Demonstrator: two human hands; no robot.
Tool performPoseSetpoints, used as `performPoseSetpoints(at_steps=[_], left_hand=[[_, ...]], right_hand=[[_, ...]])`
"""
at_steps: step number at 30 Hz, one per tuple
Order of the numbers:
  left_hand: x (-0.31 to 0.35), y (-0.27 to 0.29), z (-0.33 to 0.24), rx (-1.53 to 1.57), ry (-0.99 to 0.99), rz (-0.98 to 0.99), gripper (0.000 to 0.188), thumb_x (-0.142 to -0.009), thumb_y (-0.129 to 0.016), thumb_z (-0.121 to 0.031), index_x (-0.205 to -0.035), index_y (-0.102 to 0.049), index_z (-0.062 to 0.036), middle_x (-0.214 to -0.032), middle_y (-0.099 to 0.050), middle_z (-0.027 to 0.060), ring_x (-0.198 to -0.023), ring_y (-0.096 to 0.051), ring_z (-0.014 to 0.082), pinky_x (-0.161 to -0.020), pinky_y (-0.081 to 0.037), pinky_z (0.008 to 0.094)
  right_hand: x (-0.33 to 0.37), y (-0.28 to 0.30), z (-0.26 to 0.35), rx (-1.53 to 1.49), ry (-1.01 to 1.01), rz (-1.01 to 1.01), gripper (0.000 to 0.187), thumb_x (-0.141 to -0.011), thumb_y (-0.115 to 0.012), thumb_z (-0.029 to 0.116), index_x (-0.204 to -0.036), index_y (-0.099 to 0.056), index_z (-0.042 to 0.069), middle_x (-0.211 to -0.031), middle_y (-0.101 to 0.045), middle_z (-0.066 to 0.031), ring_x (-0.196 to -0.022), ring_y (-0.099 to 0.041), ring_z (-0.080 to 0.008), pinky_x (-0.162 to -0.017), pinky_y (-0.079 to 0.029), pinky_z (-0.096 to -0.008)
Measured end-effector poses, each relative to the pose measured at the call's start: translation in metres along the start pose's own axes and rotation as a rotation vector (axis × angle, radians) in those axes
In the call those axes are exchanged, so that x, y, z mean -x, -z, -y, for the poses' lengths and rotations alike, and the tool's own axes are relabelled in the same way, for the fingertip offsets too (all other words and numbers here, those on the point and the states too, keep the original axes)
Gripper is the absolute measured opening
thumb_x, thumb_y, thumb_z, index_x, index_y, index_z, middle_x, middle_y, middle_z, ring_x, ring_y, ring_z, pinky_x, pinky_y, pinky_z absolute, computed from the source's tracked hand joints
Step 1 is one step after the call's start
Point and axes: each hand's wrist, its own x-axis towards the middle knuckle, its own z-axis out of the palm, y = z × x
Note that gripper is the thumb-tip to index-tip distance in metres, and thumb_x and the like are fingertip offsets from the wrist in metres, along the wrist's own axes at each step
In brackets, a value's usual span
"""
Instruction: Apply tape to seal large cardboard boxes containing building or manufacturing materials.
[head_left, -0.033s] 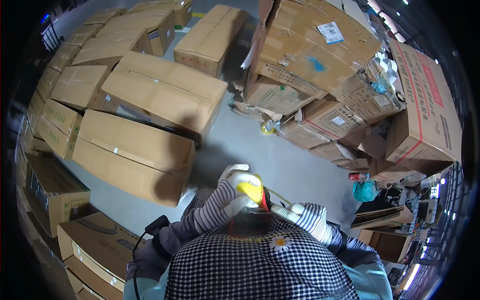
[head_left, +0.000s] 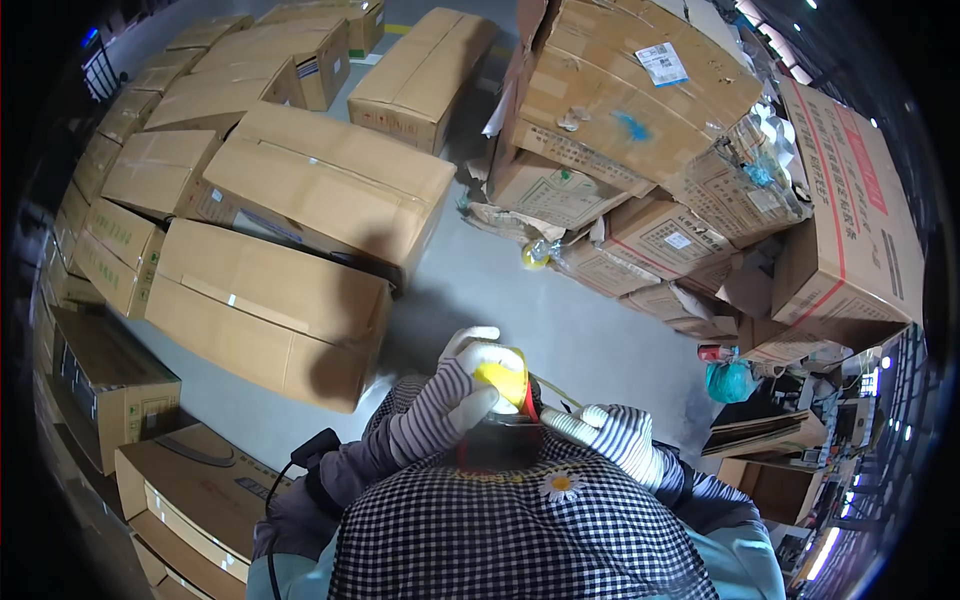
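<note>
In front of my chest my left hand [head_left: 473,385], in a white knit glove, is wrapped round a tape dispenser [head_left: 508,378] with a yellow roll and a red edge. My right hand [head_left: 598,430], also gloved, is close to the dispenser's lower right side. Its forefinger points at the red part, and the other fingers are curled; what lies between them is hidden. Below the roll, a dark blurred rectangular shape [head_left: 499,446] sits against my checked apron [head_left: 500,530]; I cannot make out what it is.
Long closed cartons [head_left: 270,310] stand in rows at left. At right rises a stack of worn cartons [head_left: 630,90], with a tall carton [head_left: 850,220] beside it. A yellow roll [head_left: 537,254] lies on the grey floor [head_left: 500,290] near the stack. A teal bag [head_left: 731,382] is at lower right.
</note>
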Motion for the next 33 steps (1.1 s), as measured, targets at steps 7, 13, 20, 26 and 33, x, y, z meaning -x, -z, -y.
performPoseSetpoints(at_steps=[7,13,20,26,33], left_hand=[[0.008,-0.019,0.048,0.505,0.109,-0.091,0.082,-0.093,-0.052,-0.063,-0.144,-0.033,-0.0006,-0.131,-0.052,0.0118,-0.122,-0.053,0.0197,-0.106,-0.043,0.0338],[-0.003,-0.013,0.016,0.959,0.243,-0.124,0.039,-0.098,-0.054,-0.03,-0.124,-0.055,-0.0004,-0.132,-0.05,0.014,-0.13,-0.044,0.0258,-0.107,-0.04,0.0429],[-0.006,0.014,0.016,0.337,0.108,0.121,0.075,-0.087,-0.064,-0.052,-0.137,-0.045,0.001,-0.145,-0.035,0.0138,-0.133,-0.042,0.0228,-0.114,-0.033,0.0372],[-0.012,0.03,0.004,0.391,0.028,0.09,0.052,-0.089,-0.06,-0.038,-0.125,-0.057,-0.0003,-0.137,-0.049,0.015,-0.137,-0.033,0.0278,-0.118,-0.02,0.0434],[-0.014,0.04,0.016,0.307,-0.034,0.196,0.046,-0.092,-0.054,-0.041,-0.111,-0.069,-0.0017,-0.142,-0.045,0.0171,-0.141,-0.026,0.0347,-0.119,-0.016,0.0468]], right_hand=[[-0.019,-0.008,0.006,-0.089,-0.005,0.067,0.044,-0.089,-0.058,0.014,-0.132,-0.062,0.024,-0.083,-0.066,-0.0029,-0.06,-0.063,-0.0181,-0.051,-0.05,-0.0299],[-0.03,-0.034,-0.002,0.135,-0.028,-0.121,0.045,-0.085,-0.066,0.025,-0.13,-0.061,0.031,-0.078,-0.063,0.001,-0.049,-0.058,-0.0155,-0.041,-0.045,-0.0282],[-0.034,-0.021,0.003,-0.63,-0.338,-0.366,0.028,-0.081,-0.075,0.025,-0.109,-0.073,0.02,-0.073,-0.062,-0.0024,-0.063,-0.062,-0.0219,-0.055,-0.05,-0.0332],[-0.022,-0.018,-0.013,-0.158,-0.1,-0.229,0.029,-0.08,-0.073,0.027,-0.109,-0.072,0.024,-0.075,-0.061,0.0006,-0.06,-0.06,-0.02,-0.051,-0.047,-0.0337],[-0.03,-0.019,-0.01,-0.042,-0.076,-0.231,0.027,-0.078,-0.073,0.026,-0.105,-0.072,0.024,-0.077,-0.061,0.0006,-0.061,-0.061,-0.0189,-0.05,-0.047,-0.0339]])
